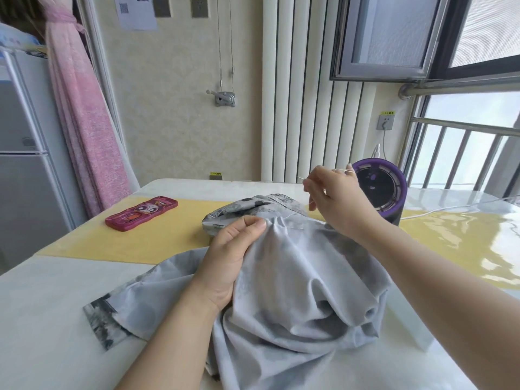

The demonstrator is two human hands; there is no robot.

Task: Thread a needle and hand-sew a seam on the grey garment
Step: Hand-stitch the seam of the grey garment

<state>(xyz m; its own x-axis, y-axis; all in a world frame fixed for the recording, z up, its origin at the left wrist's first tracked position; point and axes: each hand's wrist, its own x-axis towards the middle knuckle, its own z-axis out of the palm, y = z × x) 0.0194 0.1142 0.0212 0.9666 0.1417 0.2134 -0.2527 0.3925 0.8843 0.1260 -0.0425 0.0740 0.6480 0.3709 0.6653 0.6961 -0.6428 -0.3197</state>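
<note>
The pale worktop is carrying the grey garment, which is lying bunched in a soft heap at the middle near edge, with one printed corner trailing off to the left and a folded part reaching back over a yellow mat. The left hand is resting on the garment's left slope and pinching a gathered ridge of cloth between thumb and curled fingers at the top of the heap. The right hand is lifted above and behind the garment's far right side, its fingers closed on a pale thread that is running down to the cloth just beside the left hand's pinch. A fine sliver that seems to be the needle is showing at the fingertips, though it is too thin to be sure. This looks like the pull-through part of a stitch, with the needle already threaded and the seam under way. To do it well, the left hand should be holding the ridge firmly right next to where the thread leaves the garment, so the cloth is not puckering. The right hand should be drawing the thread straight away from the garment, smoothly, only until the slack is gone. A purple round device is standing just behind the garment on the right, close enough to snag a loose loop.
</note>
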